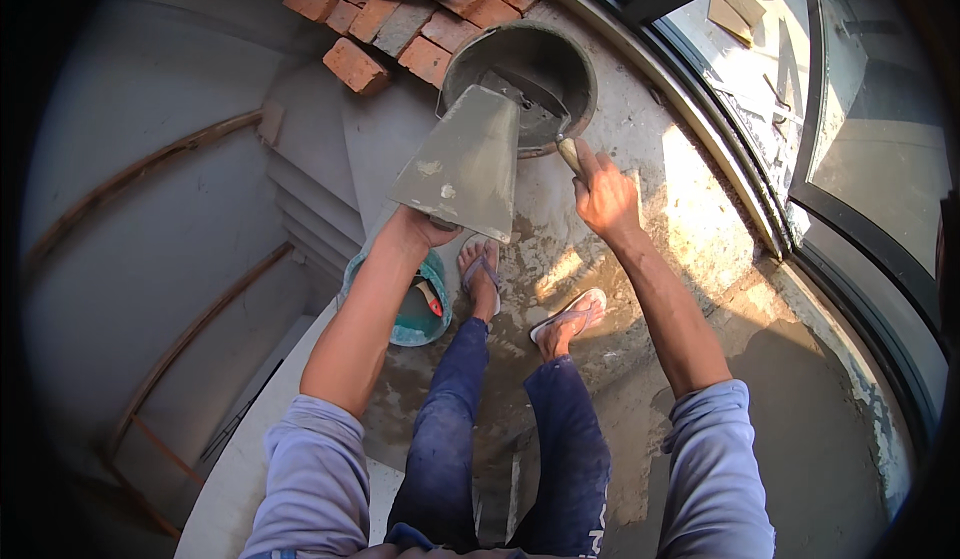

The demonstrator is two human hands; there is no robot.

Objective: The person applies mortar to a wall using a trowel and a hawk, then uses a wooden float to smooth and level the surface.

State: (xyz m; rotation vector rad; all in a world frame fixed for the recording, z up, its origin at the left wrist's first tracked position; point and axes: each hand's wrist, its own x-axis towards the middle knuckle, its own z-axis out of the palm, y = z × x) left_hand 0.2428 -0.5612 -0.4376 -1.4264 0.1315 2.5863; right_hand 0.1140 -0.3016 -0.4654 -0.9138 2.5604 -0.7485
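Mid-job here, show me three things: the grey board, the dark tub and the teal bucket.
Grey board (pixel 466 167): head view, middle of its flat upper face.
Dark tub (pixel 522 45): head view, inner wall at the far side.
Teal bucket (pixel 418 338): head view, edge nearest the person.

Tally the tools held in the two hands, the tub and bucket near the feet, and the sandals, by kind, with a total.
Flat grey board, in the left hand: 1
Wooden-handled tool, in the right hand: 1
Dark tub: 1
Teal bucket: 1
Sandals: 2
Total: 6
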